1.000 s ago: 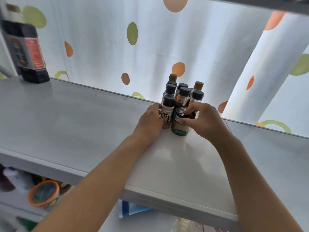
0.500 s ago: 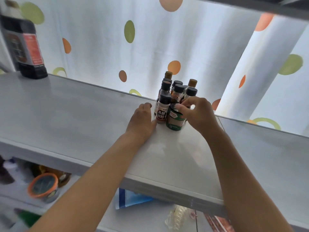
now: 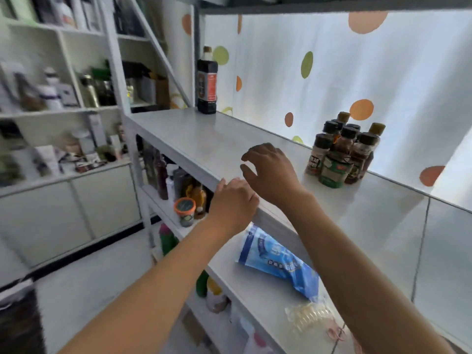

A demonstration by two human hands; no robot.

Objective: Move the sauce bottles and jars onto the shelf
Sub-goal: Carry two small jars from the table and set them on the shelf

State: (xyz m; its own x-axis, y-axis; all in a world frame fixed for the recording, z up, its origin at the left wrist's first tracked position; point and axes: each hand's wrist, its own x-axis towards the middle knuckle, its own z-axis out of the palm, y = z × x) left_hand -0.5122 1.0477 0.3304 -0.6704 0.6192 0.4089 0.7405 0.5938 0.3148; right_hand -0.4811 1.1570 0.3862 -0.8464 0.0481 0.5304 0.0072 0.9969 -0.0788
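both grips loose, holding nothing: left hand point(image 3: 233, 200) at shelf point(image 3: 204, 139) edge, right hand point(image 3: 270, 169) above; bottle cluster point(image 3: 342, 154) upright.

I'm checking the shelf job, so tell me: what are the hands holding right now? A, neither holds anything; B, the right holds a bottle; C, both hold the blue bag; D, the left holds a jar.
A: the left hand and right hand hang bare over the shelf edge, apart from the bottles.

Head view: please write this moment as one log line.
left hand: open, shelf edge | right hand: open, empty | bottle cluster: on shelf
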